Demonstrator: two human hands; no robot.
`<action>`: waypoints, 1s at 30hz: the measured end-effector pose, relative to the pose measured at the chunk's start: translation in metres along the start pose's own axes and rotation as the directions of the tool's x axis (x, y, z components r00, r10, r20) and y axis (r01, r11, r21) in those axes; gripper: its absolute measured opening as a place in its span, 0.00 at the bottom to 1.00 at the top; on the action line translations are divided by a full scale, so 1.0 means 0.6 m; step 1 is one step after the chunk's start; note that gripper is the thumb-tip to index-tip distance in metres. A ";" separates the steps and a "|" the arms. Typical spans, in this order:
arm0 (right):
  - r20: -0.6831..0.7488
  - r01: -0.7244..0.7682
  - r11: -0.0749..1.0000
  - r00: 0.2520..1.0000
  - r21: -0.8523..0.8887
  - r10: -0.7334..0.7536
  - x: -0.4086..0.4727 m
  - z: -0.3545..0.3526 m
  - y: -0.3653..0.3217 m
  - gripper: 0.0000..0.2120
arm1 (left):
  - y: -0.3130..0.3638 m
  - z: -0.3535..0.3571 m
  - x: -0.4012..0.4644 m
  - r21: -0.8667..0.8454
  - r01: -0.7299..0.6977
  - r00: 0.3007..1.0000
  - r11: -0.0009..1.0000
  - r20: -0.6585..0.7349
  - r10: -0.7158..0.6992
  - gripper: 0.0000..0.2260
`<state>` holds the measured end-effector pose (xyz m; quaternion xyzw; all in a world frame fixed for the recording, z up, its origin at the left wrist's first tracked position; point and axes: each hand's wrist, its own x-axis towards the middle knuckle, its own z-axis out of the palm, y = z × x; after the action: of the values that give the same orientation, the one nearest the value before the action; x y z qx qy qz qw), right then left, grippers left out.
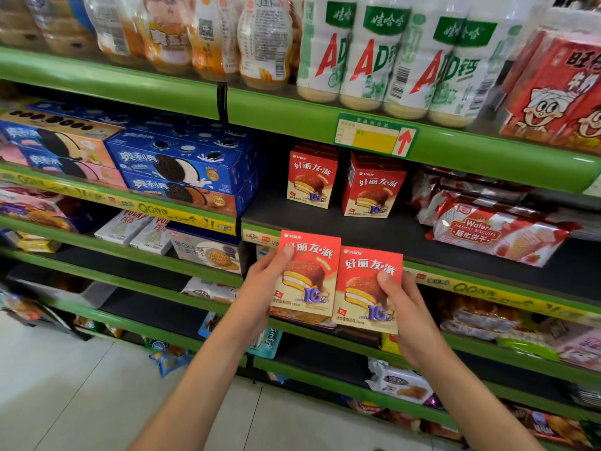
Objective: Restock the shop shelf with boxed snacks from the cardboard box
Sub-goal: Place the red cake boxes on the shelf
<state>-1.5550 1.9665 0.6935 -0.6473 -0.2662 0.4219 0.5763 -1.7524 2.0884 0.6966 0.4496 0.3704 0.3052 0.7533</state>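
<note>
My left hand (265, 284) grips a red pie snack box (309, 271) by its left edge, thumb on the front. My right hand (405, 307) grips a second, matching red box (364, 288) by its right edge. Both boxes are upright, side by side and touching, held in front of the green shelf edge (422, 268). On the dark shelf (325, 219) behind them stand two rows of the same red boxes, a left row (310, 179) and a right row (374, 187). The cardboard box is out of view.
Blue sandwich-cookie boxes (182, 167) are stacked left of the gap. Red wafer packs (494, 229) lie to the right. Milk-drink bottles (374, 53) fill the shelf above. Lower shelves hold biscuit packs (208, 252). Pale floor tiles (81, 385) lie at lower left.
</note>
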 end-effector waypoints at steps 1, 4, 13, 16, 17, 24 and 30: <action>-0.012 -0.023 1.000 1.000 0.001 0.023 0.000 0.004 0.003 0.27 | 0.000 0.008 0.000 -0.011 0.026 0.999 1.000 -0.031 -0.026 0.28; -0.027 -0.094 0.993 0.995 0.070 0.096 -0.001 0.005 0.002 0.27 | -0.004 0.015 0.005 -0.024 0.084 0.990 0.996 -0.115 -0.086 0.32; -0.098 -0.111 0.982 0.987 0.150 0.126 -0.006 0.004 0.006 0.27 | -0.032 0.014 0.010 0.006 0.065 0.987 0.998 -0.149 -0.064 0.29; -0.104 -0.100 0.986 0.988 0.133 0.114 -0.007 0.002 0.008 0.28 | -0.035 0.015 0.010 0.000 0.056 0.988 0.998 -0.142 -0.056 0.28; -0.098 -0.094 0.986 0.989 0.135 0.108 -0.008 0.002 0.008 0.27 | -0.035 0.014 0.010 -0.003 0.052 0.989 0.999 -0.141 -0.052 0.28; -0.102 -0.087 0.985 0.989 0.146 0.102 -0.008 0.008 0.006 0.26 | -0.035 0.010 0.010 -0.012 0.035 0.990 0.999 -0.136 -0.036 0.27; -0.097 -0.069 0.988 0.992 0.136 0.083 -0.008 0.005 0.010 0.26 | -0.038 0.010 0.014 -0.012 0.041 0.990 0.999 -0.135 -0.042 0.26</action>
<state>-1.5605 1.9628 0.6886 -0.6382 -0.1826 0.4265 0.6143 -1.7400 2.0833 0.6754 0.4167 0.4287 0.3210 0.7346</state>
